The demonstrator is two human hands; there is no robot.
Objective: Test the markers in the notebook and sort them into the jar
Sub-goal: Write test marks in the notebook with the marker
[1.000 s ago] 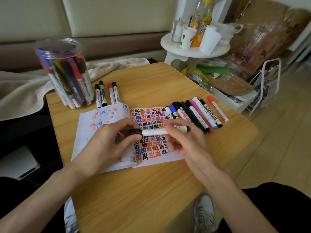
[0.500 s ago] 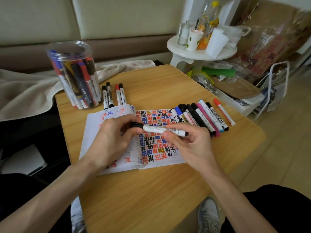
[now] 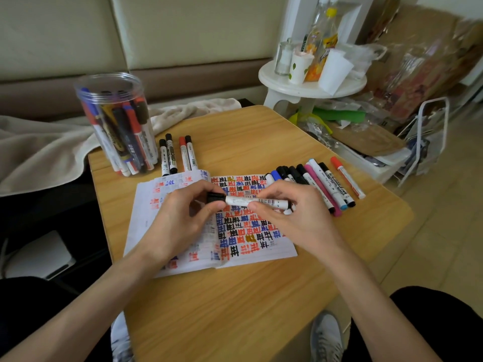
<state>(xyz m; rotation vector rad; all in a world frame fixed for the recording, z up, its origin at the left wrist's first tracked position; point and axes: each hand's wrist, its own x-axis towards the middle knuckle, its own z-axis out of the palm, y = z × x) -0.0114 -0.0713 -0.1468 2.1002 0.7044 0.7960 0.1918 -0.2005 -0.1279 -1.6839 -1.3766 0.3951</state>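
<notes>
Both hands are holding one marker (image 3: pixel 245 201) level over the notebook (image 3: pixel 243 239). The left hand (image 3: pixel 180 218) grip is pinching the black cap (image 3: pixel 215 198) and the right hand (image 3: pixel 295 218) grip is clamping the barrel, probably so the cap pulls straight off. The jar (image 3: pixel 117 126) is sitting at 10 o'clock on the desk (image 3: pixel 235 296), and the spare markers (image 3: pixel 321 184) are lying at 2 o'clock.

Above the open notebook (image 3: pixel 251 246), the left hand (image 3: pixel 180 220) pinches the black cap (image 3: pixel 216 198) of a white marker (image 3: pixel 251 201) while the right hand (image 3: pixel 290 218) grips its barrel. A jar (image 3: pixel 115 121) of markers stands on the wooden surface (image 3: pixel 235 309), and a row of markers (image 3: pixel 321 184) lies to the right.
</notes>
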